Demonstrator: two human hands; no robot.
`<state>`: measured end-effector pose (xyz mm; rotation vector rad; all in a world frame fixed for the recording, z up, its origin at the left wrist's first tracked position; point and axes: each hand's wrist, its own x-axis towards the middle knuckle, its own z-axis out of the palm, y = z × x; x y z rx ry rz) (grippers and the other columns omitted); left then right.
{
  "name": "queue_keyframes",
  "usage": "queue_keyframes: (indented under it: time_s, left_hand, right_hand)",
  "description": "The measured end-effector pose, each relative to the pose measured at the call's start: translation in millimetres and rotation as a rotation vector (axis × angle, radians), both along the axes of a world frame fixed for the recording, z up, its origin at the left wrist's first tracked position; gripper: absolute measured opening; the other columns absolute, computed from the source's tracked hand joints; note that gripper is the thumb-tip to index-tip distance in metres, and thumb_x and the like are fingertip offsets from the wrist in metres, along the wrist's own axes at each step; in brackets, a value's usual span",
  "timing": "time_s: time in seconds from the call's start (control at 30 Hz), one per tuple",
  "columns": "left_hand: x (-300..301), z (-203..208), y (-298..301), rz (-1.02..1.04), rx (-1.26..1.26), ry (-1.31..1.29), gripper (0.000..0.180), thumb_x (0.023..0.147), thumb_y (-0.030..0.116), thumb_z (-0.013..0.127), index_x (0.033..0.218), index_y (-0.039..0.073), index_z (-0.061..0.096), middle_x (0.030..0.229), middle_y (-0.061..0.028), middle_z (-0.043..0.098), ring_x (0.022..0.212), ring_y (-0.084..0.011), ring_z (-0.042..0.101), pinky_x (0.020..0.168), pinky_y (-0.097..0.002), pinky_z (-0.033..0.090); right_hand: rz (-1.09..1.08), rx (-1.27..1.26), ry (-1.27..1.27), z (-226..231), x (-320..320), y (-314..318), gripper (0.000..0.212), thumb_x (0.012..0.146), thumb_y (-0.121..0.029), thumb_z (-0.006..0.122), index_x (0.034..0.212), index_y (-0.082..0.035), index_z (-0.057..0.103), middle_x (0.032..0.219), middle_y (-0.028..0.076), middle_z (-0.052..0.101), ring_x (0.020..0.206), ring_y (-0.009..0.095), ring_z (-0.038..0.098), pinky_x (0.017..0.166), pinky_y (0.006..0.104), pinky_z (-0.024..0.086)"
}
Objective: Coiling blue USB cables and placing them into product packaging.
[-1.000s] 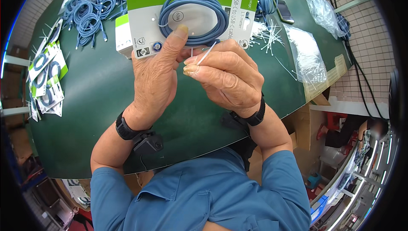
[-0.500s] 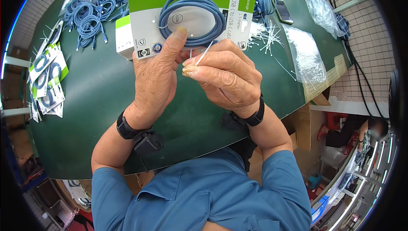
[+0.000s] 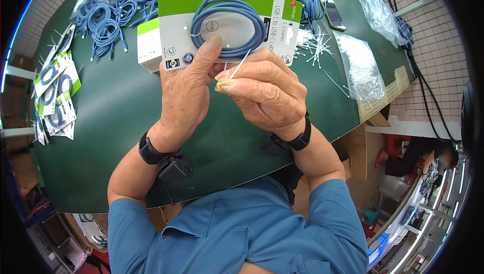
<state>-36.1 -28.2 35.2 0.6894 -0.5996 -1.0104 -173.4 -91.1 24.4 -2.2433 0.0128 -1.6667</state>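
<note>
Pinning of a coiled blue cable [image 3: 258, 23] to a green-and-white card [image 3: 176, 28] is done by the left hand [image 3: 182, 92], at upper centre of the frame.
The card is gripped at its lower left edge, thumb laid over the coil and fingers mostly hidden behind, presumably so that the loops are held flat. A white cable tie [image 3: 241, 63] is pinched between thumb and forefinger of the right hand [image 3: 267, 92], close under the coil, seemingly for fine control of its thin end; whether the second white strand [image 3: 225, 66] between the hands is part of it cannot be told. Loose ties [image 3: 318, 47] and a bag of ties [image 3: 362, 64] are laid at upper right on the table [image 3: 116, 163], apparently for easy reach.
</note>
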Motion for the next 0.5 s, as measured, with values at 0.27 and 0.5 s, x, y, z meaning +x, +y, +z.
queue_keyframes:
  time_s: [0.27,0.5]
  left_hand:
    - [4.8,-17.2,-1.4,0.017,0.074,-0.08,0.031,0.1,0.01,0.075,0.127,0.001,0.063,0.113,-0.0089,0.072,0.094,-0.0171,0.073,0.077,-0.0333,0.066]
    - [3.0,-21.1,-4.5,-0.013,0.089,-0.09,0.03,0.101,0.013,0.074,0.126,0.0,0.066,0.112,-0.0086,0.074,0.093,-0.0161,0.074,0.071,-0.0302,0.066]
  right_hand:
    - [-0.135,-0.046,0.007,1.8,0.6,-10.0,0.031,0.081,0.005,0.086,0.108,-0.003,0.074,0.093,0.012,0.075,0.078,0.025,0.07,0.066,0.0338,0.057]
    - [-0.287,-0.153,0.084,1.9,0.4,-20.6,0.036,0.076,0.01,0.084,0.109,-0.001,0.075,0.097,0.011,0.074,0.08,0.025,0.067,0.065,0.0343,0.054]
